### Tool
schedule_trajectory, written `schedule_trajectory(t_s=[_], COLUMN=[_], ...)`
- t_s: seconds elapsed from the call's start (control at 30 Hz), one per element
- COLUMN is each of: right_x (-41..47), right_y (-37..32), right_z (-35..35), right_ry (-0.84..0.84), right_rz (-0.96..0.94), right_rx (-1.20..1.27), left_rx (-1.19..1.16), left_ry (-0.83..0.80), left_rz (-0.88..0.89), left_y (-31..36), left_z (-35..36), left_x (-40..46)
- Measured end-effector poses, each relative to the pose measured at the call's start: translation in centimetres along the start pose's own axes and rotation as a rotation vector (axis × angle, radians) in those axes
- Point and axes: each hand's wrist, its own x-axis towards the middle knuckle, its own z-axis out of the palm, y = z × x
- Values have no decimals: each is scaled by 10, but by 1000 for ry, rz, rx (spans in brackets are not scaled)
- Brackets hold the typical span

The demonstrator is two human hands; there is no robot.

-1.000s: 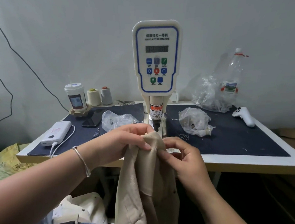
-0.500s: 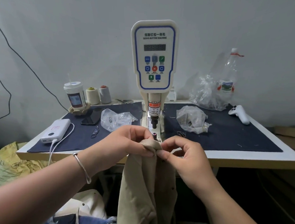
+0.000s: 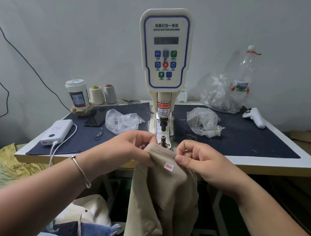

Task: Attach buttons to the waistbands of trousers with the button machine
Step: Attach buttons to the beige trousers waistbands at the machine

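Both hands, left (image 3: 132, 149) and right (image 3: 195, 159), pinch the trousers' waistband (image 3: 163, 154) beside the button machine's die (image 3: 163, 138); a misaligned band could misplace the button, fingertips risk the punch

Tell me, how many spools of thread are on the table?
2. A cream spool and a grey spool stand side by side at the back left of the table, right of the drink cup. More could hide behind the button machine.
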Motion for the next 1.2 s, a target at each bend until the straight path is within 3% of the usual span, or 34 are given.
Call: schedule_trajectory(t_s=[0.13, 0.3, 0.5, 0.83, 1.2], right_x=[-1, 5, 22, 80, 112], right_y=[3, 13, 19, 48, 84], right_z=[-17, -29, -37, -30, -41], right_ry=[-195, -172, -79, 30, 105], right_rz=[98, 56, 45, 226, 236], right_rx=[136, 420, 512, 484, 533], left_rx=[-346, -437, -399, -342, -314], left_ry=[-139, -131, -71, 57, 190], left_rz=[33, 42, 28, -136, -37], left_y=[-9, -15, -31, -74, -107], left_z=[-2, -9, -12, -39, -60], left_x=[1, 6, 17, 47, 87])
